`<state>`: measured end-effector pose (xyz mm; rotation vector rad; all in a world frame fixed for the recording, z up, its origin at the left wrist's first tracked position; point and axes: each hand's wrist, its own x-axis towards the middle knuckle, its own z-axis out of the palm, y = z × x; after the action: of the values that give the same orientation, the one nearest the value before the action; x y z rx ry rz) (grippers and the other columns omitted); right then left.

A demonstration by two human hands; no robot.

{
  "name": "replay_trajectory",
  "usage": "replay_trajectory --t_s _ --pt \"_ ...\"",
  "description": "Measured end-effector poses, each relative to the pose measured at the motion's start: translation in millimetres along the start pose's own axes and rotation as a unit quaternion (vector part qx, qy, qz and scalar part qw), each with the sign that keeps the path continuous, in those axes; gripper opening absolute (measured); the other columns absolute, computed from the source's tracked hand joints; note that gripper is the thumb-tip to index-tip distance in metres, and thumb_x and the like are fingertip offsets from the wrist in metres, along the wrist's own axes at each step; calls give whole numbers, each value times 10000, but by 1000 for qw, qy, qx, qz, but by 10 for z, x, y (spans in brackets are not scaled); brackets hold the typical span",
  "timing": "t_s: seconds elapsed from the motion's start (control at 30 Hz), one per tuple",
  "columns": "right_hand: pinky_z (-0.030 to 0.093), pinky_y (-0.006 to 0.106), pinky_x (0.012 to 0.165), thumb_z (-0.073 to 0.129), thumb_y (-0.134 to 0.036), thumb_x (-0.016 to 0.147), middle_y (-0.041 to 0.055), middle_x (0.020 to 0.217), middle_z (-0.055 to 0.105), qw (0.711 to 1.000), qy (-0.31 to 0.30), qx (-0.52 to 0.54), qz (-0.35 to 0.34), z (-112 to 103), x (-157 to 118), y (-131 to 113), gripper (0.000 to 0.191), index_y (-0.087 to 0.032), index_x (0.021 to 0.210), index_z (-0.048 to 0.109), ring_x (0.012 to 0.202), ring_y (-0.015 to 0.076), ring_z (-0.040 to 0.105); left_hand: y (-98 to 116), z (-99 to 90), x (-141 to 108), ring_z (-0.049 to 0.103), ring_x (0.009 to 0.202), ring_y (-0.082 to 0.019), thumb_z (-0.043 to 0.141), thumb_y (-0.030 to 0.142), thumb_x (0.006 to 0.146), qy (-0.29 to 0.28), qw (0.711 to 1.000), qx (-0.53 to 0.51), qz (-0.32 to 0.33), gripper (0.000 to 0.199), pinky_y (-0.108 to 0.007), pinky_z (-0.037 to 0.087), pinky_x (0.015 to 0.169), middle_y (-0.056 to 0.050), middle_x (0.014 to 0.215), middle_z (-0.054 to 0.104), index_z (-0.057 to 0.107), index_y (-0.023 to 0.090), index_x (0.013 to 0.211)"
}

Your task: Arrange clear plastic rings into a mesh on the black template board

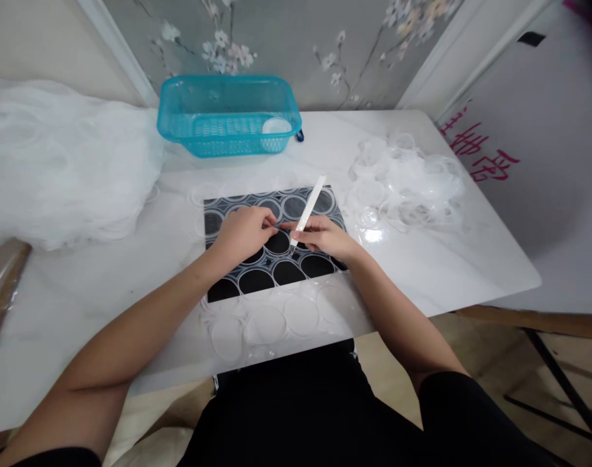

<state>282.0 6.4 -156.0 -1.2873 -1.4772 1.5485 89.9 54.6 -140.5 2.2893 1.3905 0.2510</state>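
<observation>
Nearest you, short of your fingertips, the clear plastic sheet (266, 324) spreads toward the table's edge, marked with pale circles. Under your fingers it lies over a black board (257, 281). Your right hand (327, 237) grips a slim white tool (311, 206), dark tip down; your left hand's (244, 230) fingers bend close together on the sheet, though whether they pinch it you cannot tell. The work looks partway: circles below your fingers show solid black, those beyond look greyer and seem left to do. The sheet looks thin, glossy and crowded with ringed outlines. Beyond your right fingers sits a loose pile of clear rings (407, 185); farther off, a blue basket (218, 145).
</observation>
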Motion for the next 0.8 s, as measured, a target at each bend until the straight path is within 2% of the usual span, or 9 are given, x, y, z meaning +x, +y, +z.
replay_trajectory --t_s 0.13,0.23,0.33,0.47,0.67,0.8 --pt "240 238 484 634 -342 763 -34 591 543 1000 -10 -4 10 -16 1 1 215 -133 788 677 475 56 316 47 5 -60 626 781 -238 570 325 805 10 997 82 6 173 -343 429 658 -42 828 716 729 260 827" --pt "286 238 515 644 -340 755 -34 560 517 1000 -21 -3 22 -24 -7 -21 197 -147 743 679 522 82 406 103 -1 -112 617 737 -234 539 300 813 -2 992 127 16 207 -338 422 636 -50 785 708 743 275 840" --pt "356 243 587 666 -297 726 -21 590 530 999 -22 7 35 -22 -22 -54 135 -163 710 680 652 122 515 174 -11 -170 610 677 -240 495 296 833 -26 985 170 21 257 -331 392 583 -72 745 699 750 267 844" --pt "391 253 632 676 -269 695 3 679 591 998 -14 17 56 -20 -33 -80 111 -164 725 693 739 144 544 232 -24 -230 601 639 -228 488 317 845 -45 982 180 35 270 -310 361 559 -69 702 686 753 270 852" --pt "376 241 606 670 -268 698 -15 638 559 998 -9 27 60 -17 -31 -78 128 -155 750 697 661 109 503 234 -35 -258 588 633 -218 530 315 824 -62 985 158 42 221 -308 358 579 -43 695 671 749 296 840" --pt "304 241 513 652 -341 741 -53 510 436 999 -23 -3 40 -26 -30 -50 189 -155 708 657 512 81 380 227 -53 -239 592 656 -228 524 334 836 -66 986 153 31 212 -314 360 585 -44 711 671 729 281 848"
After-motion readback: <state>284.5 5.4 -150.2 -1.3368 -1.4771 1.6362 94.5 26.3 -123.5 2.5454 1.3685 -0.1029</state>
